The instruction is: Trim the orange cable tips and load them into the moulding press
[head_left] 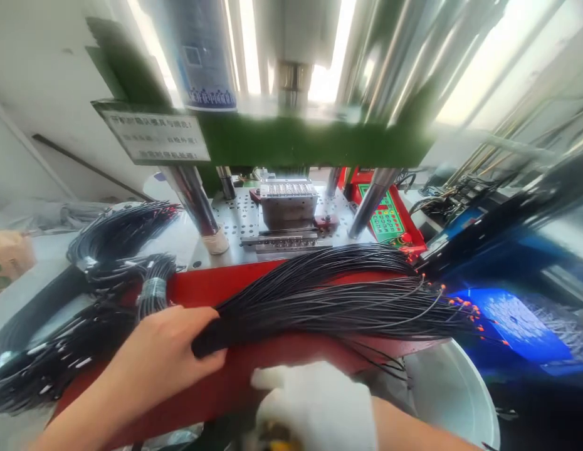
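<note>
the black cable bundle [329,308] lies across the red counter [178,401], gripped by the left hand [176,343], best held snugly to limit splaying; whether the gloved right hand [322,404] holds anything cannot be told.

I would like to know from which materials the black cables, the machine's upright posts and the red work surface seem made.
Black cables: probably plastic- or rubber-sheathed, slightly glossy; thin highlights follow their curves.
Upright posts: apparently polished metal, perhaps chromed steel; bright, mirror-like streaks.
Red work surface: maybe painted metal; even colour, smooth, though the base material cannot be told.
</note>
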`<action>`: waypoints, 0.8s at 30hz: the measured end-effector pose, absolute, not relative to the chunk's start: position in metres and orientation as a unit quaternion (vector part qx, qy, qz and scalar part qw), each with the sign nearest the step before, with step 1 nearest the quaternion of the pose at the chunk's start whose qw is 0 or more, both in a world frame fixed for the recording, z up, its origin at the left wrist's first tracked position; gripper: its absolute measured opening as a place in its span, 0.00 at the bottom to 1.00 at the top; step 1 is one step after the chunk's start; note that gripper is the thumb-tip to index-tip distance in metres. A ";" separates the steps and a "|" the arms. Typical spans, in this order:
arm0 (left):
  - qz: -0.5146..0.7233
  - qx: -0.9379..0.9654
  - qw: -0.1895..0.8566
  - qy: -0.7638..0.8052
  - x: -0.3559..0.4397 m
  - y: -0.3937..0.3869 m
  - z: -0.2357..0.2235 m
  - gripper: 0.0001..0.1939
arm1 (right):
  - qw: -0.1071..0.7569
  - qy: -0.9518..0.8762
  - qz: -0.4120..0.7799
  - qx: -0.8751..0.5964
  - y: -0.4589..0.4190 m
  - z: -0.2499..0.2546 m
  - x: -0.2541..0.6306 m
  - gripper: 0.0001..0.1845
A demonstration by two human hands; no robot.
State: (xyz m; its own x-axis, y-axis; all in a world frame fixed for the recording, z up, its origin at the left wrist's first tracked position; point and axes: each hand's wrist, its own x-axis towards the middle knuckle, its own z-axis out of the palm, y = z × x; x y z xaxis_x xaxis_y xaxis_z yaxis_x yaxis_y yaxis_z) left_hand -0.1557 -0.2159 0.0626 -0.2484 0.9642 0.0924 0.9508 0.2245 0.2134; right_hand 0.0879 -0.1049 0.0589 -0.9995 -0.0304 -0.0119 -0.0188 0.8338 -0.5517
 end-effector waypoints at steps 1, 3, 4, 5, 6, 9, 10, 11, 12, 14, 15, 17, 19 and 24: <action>0.111 0.596 0.035 0.794 -0.161 -0.211 0.072 0.12 | 0.016 0.969 -0.247 -0.023 -0.107 0.056 0.075 0.16; 0.120 0.553 0.047 0.823 -0.169 -0.200 0.092 0.15 | 0.013 0.982 -0.185 0.047 -0.096 0.054 0.063 0.18; 0.126 0.534 0.055 0.834 -0.170 -0.194 0.101 0.17 | 0.003 0.980 -0.166 0.111 -0.084 0.054 0.062 0.16; 0.131 0.523 0.063 0.840 -0.169 -0.187 0.109 0.17 | -0.007 0.971 -0.155 0.179 -0.070 0.056 0.066 0.15; 0.136 0.520 0.070 0.840 -0.167 -0.180 0.117 0.17 | -0.027 0.958 -0.143 0.246 -0.055 0.059 0.071 0.15; 0.160 0.519 0.069 0.837 -0.157 -0.154 0.131 0.17 | -0.044 0.919 -0.077 0.383 -0.007 0.064 0.089 0.17; 0.167 0.519 0.065 0.836 -0.156 -0.144 0.133 0.18 | -0.032 0.915 -0.065 0.396 0.007 0.065 0.094 0.16; 0.171 0.522 0.063 0.834 -0.156 -0.135 0.134 0.19 | -0.025 0.913 -0.065 0.401 0.020 0.065 0.096 0.18; 0.170 0.528 0.054 0.830 -0.157 -0.126 0.134 0.20 | -0.018 0.913 -0.071 0.401 0.030 0.065 0.097 0.19; 0.153 0.549 0.034 0.821 -0.160 -0.109 0.131 0.22 | 0.002 0.915 -0.082 0.394 0.047 0.065 0.095 0.22; 0.143 0.559 0.021 0.816 -0.161 -0.102 0.128 0.22 | 0.012 0.915 -0.082 0.394 0.054 0.065 0.093 0.23; 0.126 0.573 0.005 0.810 -0.164 -0.090 0.121 0.23 | 0.031 0.913 -0.071 0.401 0.069 0.064 0.088 0.22; 0.116 0.586 0.005 0.802 -0.165 -0.083 0.110 0.24 | 0.039 0.909 -0.065 0.409 0.087 0.062 0.085 0.19; 0.080 0.589 0.055 0.802 -0.180 -0.099 0.078 0.25 | 0.054 0.907 -0.065 0.412 0.126 0.060 0.094 0.14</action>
State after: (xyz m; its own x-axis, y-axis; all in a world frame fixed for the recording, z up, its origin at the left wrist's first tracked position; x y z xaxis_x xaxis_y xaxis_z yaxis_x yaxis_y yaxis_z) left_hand -0.1803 -0.0988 0.0775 -0.2992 0.9542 0.0061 0.9366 0.2924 0.1931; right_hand 0.0938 0.1256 0.0596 -0.6544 0.7408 -0.1513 0.7548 0.6519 -0.0727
